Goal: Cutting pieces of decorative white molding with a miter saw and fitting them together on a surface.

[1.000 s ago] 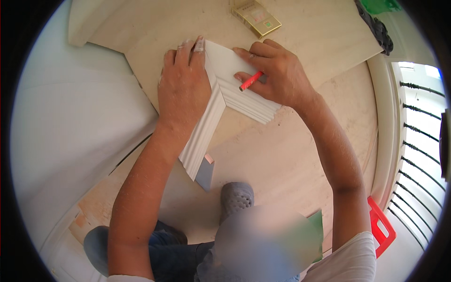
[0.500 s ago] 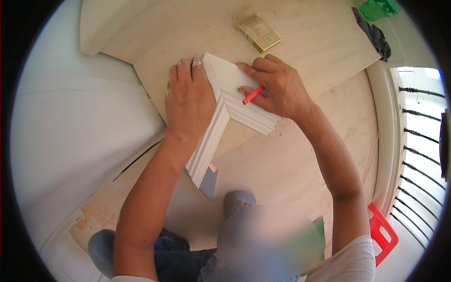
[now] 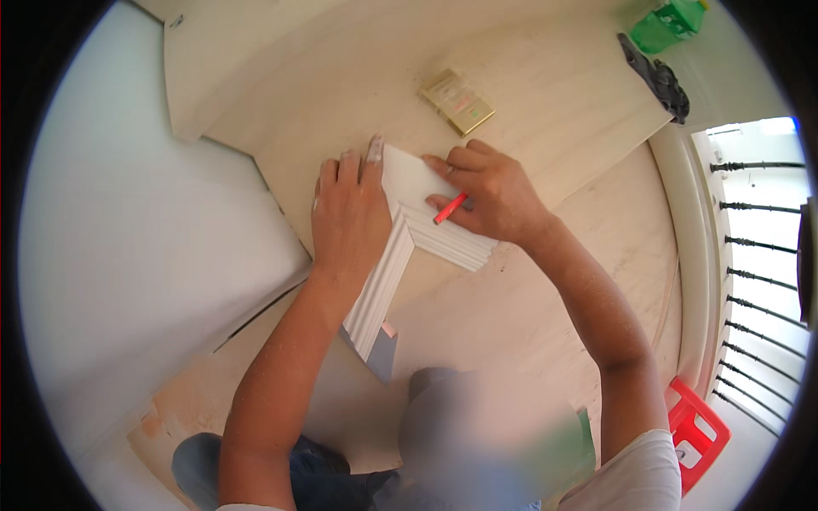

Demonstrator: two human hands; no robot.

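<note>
Two white ridged moulding pieces meet at an angled corner, their ends touching along a slanting seam. Over the left moulding piece (image 3: 381, 294) lies my left hand (image 3: 349, 213), its fingers along the outer edge, gripping it. My right hand (image 3: 503, 192) pinches the edge of the right moulding piece (image 3: 452, 244) between thumb and fingers. A red pencil (image 3: 450, 209) is also tucked in that hand, its end sticking out past the thumb. Under the lower end of the left piece, a blue-grey flat piece (image 3: 383, 358) peeks out.
A gold box (image 3: 457, 102) lies beyond my hands on the pale board (image 3: 554, 111). At the far right are a green bottle (image 3: 669, 25) and a dark cloth (image 3: 656, 78). Black railing bars (image 3: 758, 206) line the right side, with a red plastic stool (image 3: 699, 434) below.
The view has shifted, so the mouldings and hands sit lower in the picture. Both hands keep their hold, and the mouldings still meet at the corner.
</note>
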